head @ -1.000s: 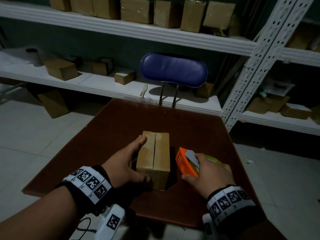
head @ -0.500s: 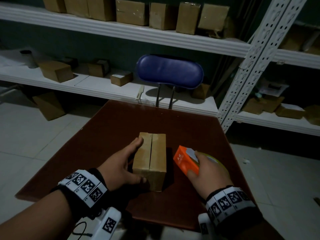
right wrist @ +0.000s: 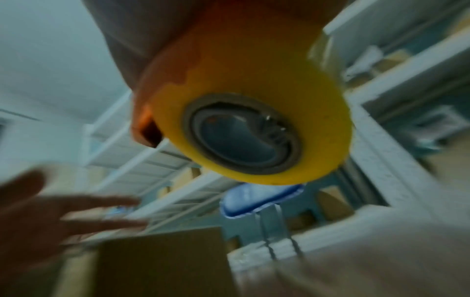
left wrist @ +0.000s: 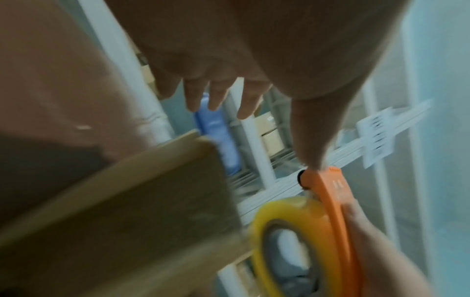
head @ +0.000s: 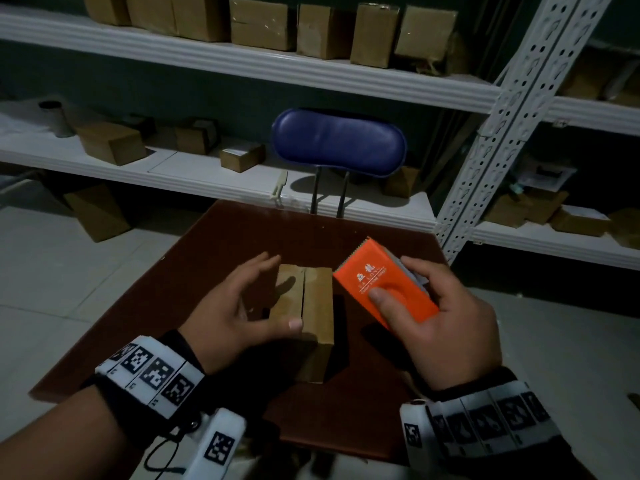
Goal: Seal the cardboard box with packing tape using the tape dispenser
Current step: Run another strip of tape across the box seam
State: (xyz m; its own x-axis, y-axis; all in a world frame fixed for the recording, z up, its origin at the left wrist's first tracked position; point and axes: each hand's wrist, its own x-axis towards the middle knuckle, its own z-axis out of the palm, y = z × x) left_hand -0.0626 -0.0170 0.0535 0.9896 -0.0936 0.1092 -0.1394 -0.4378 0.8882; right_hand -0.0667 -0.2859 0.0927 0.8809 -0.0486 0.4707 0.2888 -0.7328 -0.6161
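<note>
A small brown cardboard box (head: 317,299) stands on the dark red table (head: 242,230), its top flaps meeting in a seam down the middle. My left hand (head: 239,306) is at the box's left side, fingers spread and straight, thumb tip resting on the top near the seam. My right hand (head: 446,327) grips the orange tape dispenser (head: 384,285), held in the air just right of the box, thumb on its orange face. The yellow tape roll (right wrist: 254,100) fills the right wrist view. In the left wrist view the box (left wrist: 142,211) and the dispenser (left wrist: 335,201) are blurred.
A blue chair back (head: 339,143) stands behind the table's far edge. White shelves (head: 242,60) hold several cardboard boxes. A slanted white metal upright (head: 502,116) rises at the right. Pale tiled floor lies on both sides of the table.
My right hand has lifted the dispenser off the table and turned its orange face up. My left hand has loosened from the box's side and spread its fingers.
</note>
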